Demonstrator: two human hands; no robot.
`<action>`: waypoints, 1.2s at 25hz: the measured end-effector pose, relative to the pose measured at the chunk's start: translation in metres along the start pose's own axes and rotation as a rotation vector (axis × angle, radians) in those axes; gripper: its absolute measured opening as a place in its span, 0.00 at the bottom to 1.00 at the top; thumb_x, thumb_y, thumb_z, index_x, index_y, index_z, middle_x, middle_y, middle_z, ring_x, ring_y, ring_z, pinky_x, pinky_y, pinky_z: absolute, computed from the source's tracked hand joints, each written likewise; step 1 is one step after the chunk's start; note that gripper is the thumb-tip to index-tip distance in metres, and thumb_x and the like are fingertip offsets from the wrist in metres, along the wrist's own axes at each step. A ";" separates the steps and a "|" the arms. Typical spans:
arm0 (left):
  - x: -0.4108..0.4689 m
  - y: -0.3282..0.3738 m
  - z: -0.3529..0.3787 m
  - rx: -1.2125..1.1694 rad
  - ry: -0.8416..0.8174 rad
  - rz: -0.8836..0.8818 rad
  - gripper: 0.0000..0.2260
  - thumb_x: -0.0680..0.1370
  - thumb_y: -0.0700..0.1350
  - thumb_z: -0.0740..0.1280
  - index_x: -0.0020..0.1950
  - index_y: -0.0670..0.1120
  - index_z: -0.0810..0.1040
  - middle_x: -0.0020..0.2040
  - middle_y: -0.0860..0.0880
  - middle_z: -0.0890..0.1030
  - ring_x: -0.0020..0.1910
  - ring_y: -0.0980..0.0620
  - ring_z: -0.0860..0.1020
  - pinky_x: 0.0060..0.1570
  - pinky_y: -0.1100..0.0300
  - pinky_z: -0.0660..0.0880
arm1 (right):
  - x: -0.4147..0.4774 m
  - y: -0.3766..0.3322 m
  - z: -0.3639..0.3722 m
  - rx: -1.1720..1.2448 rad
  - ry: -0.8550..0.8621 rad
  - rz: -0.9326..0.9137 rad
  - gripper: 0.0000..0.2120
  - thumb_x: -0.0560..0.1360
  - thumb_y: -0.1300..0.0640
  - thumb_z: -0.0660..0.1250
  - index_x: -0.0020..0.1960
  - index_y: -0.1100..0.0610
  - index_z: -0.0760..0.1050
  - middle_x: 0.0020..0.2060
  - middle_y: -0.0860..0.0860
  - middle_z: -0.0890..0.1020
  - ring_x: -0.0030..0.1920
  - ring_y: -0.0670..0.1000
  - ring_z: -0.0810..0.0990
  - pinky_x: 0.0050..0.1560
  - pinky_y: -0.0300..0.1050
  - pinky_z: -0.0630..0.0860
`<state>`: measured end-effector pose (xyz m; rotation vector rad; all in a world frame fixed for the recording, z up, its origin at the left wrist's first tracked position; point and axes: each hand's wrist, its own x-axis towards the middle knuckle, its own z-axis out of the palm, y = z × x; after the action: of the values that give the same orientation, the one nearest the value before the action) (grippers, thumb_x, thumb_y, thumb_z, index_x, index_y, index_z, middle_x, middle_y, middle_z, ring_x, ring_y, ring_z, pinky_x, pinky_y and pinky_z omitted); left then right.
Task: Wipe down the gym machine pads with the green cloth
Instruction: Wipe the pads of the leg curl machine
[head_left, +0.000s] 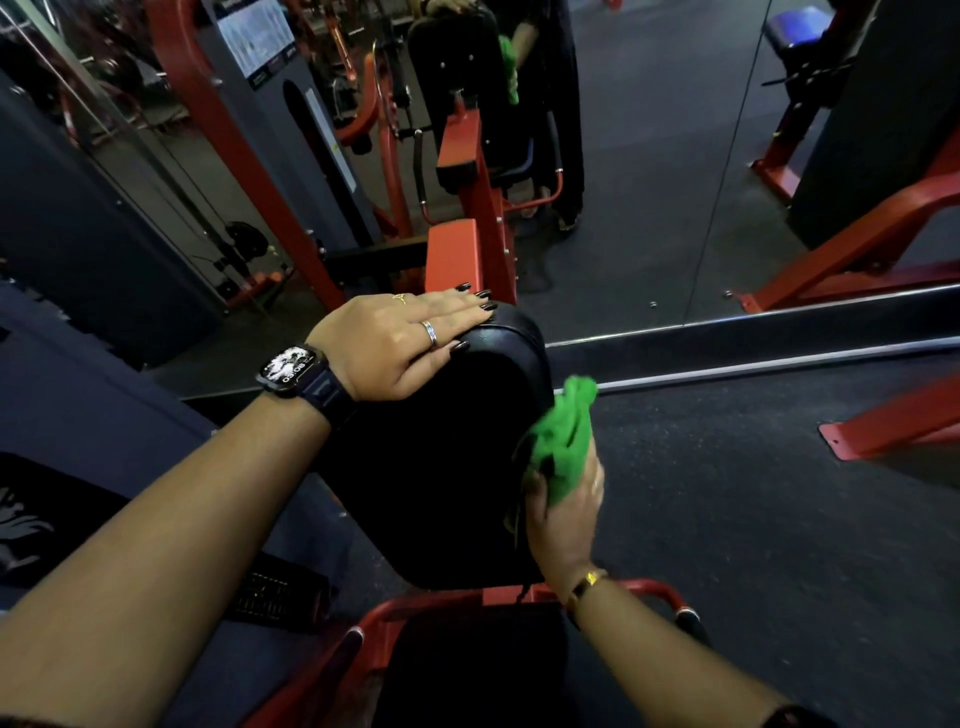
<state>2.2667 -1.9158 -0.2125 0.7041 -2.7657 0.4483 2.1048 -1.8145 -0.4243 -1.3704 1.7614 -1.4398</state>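
Grip on green cloth (566, 441) beside black pad (441, 467).
The right hand (566, 514) clutches it against the pad's right edge; farther up, the left hand (395, 343) lies flat, fingers straight, on its top; mirror (649, 156) beyond.

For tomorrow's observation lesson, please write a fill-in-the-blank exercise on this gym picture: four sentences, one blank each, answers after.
1. The cloth in the right hand is ____ in colour.
2. The left hand lies flat on the ____ of the black pad.
3. The watch sits on the ____ wrist.
4. The machine's frame is painted ____.

Missing words: green; top; left; red.
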 end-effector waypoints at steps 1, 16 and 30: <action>-0.001 0.000 0.000 -0.004 -0.002 0.001 0.18 0.80 0.47 0.56 0.68 0.45 0.72 0.66 0.46 0.75 0.65 0.51 0.74 0.57 0.54 0.76 | -0.007 0.009 0.002 -0.010 -0.033 0.044 0.38 0.73 0.30 0.50 0.75 0.51 0.52 0.73 0.55 0.63 0.68 0.58 0.64 0.67 0.59 0.62; -0.002 -0.004 0.004 -0.018 0.008 0.015 0.17 0.80 0.47 0.56 0.67 0.44 0.72 0.66 0.46 0.74 0.65 0.50 0.73 0.59 0.55 0.74 | -0.032 0.087 0.012 -0.460 -0.130 -0.263 0.49 0.60 0.47 0.74 0.74 0.57 0.54 0.67 0.62 0.60 0.60 0.68 0.63 0.51 0.69 0.72; -0.003 -0.007 0.004 -0.007 0.016 0.027 0.18 0.80 0.47 0.56 0.69 0.45 0.70 0.67 0.46 0.74 0.66 0.49 0.73 0.60 0.56 0.74 | -0.014 0.006 0.048 -0.786 0.067 -1.027 0.34 0.73 0.51 0.58 0.76 0.47 0.50 0.72 0.47 0.55 0.72 0.62 0.51 0.69 0.62 0.52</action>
<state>2.2715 -1.9218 -0.2160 0.6589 -2.7633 0.4470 2.1478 -1.8228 -0.4492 -2.9679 1.8060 -1.1984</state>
